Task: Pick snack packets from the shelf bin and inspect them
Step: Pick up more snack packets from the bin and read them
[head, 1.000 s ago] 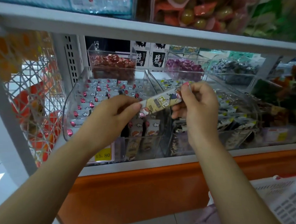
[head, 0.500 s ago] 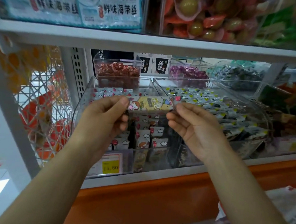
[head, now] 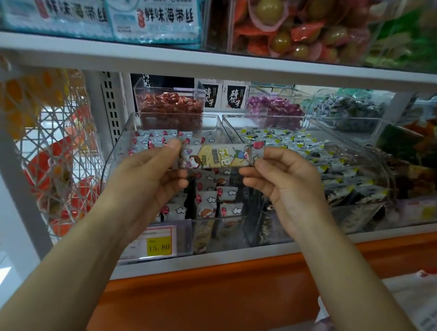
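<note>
Levelled from earlier tilt, snack packet (head: 214, 157) spans between hands, left hand (head: 147, 176) and right hand (head: 283, 185) pinching its ends.

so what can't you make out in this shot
Head view only.
snack packet: both ends covered by the left hand and right hand; its small print too small to read.
price tag: left part hidden by the left forearm; only 15.80 reads.
green packets, top right: blurred.
printed sheet, lower right: cut off by the frame edge.

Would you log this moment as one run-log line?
inspecting | left hand pinches snack packet end | right hand pinches other end | held level over bin
</note>
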